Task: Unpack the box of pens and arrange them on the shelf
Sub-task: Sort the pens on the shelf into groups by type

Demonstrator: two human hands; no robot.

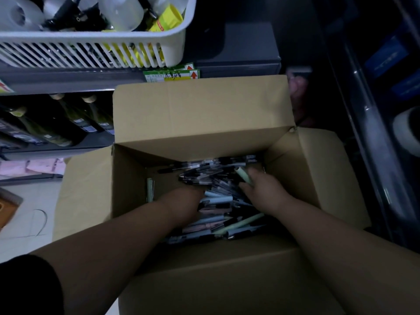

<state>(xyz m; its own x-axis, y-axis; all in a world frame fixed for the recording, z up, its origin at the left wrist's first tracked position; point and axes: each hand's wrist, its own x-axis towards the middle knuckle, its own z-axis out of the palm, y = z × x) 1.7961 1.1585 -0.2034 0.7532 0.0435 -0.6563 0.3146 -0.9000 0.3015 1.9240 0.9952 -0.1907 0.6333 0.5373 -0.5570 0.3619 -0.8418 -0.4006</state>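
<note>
both bare forearms reach down into the open box (204,114), flaps folded back for access. the left grip (189,198) is dug into the heap of pens (218,214) with its fingers buried, so i cannot tell whether it holds any. the right grip (263,189) curls round a pale green pen (242,174), probably to lift it out. beyond, the shelf (68,76) carries a white basket (91,38).

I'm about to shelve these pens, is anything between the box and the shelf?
The box has its far flap upright between the pens and the shelf, so they likely must go over it. Nothing blocks the hands: the right hand grips a green pen, the left hand touches the pile.
</note>
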